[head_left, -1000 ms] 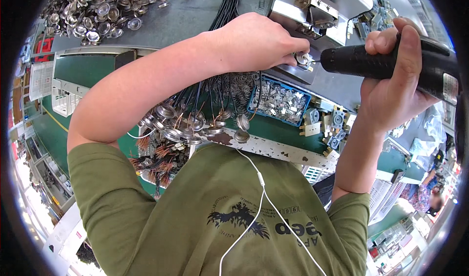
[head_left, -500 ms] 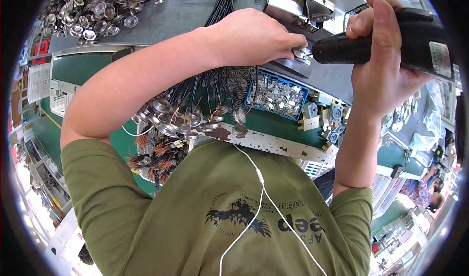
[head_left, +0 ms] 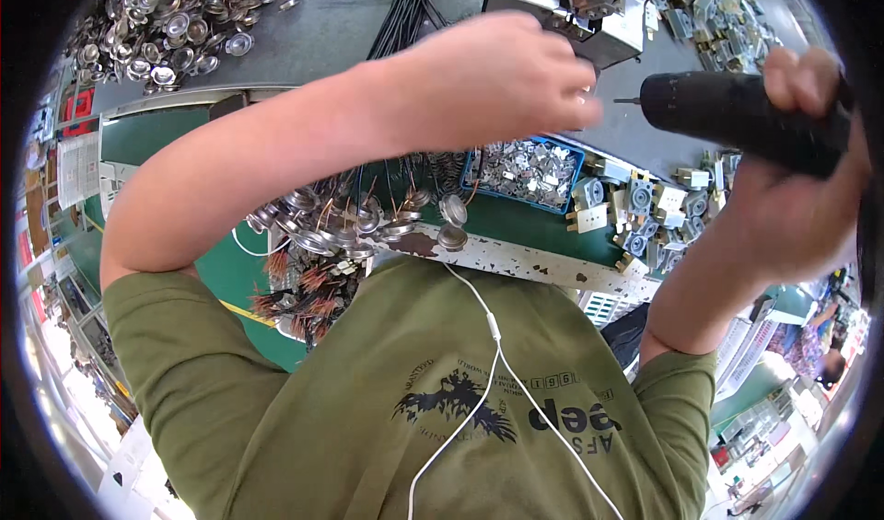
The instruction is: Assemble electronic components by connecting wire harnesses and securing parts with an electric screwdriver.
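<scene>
My right hand is wrapped round a black electric screwdriver, held level over the right of the bench with its thin bit pointing left. Across from that bit, a short gap away, is my left hand, slightly smeared by motion. Its fingers are curled together; a tiny pale spot shows at their tips, too small to name. Behind the left hand stands a metal fixture on the grey bench. Below it lies a blue tray full of small metal clips.
Round metal caps lie heaped at the far left. Black cables run down the bench; more caps with wires hang near its worn front edge. White and grey switch-like parts lie right of the tray, others far right.
My right hand has drawn the screwdriver away to the right, off the small metal part at my left fingertips. My left hand has shifted slightly right, and that part no longer shows plainly.
</scene>
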{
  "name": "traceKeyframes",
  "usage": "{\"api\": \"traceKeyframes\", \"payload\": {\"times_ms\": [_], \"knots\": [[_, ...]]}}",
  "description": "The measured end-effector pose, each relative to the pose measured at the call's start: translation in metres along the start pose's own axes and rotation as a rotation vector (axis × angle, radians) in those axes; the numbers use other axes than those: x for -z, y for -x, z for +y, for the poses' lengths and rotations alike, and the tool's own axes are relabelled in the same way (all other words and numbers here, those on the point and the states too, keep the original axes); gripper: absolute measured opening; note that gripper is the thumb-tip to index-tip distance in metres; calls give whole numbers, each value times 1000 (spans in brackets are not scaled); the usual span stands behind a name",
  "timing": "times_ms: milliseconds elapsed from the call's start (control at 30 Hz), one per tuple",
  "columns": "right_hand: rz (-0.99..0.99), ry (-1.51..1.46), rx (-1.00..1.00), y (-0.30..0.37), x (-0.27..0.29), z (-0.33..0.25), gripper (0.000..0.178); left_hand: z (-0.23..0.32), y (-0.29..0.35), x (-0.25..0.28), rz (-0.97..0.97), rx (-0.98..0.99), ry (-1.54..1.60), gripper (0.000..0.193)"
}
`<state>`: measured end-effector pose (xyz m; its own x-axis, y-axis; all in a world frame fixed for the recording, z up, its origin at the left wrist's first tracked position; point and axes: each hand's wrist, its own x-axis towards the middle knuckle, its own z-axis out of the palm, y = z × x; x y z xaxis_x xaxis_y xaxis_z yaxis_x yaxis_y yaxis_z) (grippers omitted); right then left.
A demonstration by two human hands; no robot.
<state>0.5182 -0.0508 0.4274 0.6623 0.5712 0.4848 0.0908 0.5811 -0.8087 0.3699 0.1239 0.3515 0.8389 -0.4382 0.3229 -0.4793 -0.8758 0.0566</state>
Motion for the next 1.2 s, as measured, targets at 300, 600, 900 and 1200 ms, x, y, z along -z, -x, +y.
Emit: {"api": "traceKeyframes", "payload": {"times_ms": [300, 600, 900, 1200], "knots": [[33, 204, 227, -1, -31, -15, 28, 30, -3, -34, -215, -247, 34, 14], [176, 348, 378, -25, -67, 7, 21, 39, 8, -37, -153, -156, 17, 8], [84, 204, 432, -37, -49, 31, 24, 30, 3, -28, -143, -71, 258, 10], [16, 259, 521, -38, -58, 41, 26, 26, 2, -24, -162, -94, 420, 11]]}}
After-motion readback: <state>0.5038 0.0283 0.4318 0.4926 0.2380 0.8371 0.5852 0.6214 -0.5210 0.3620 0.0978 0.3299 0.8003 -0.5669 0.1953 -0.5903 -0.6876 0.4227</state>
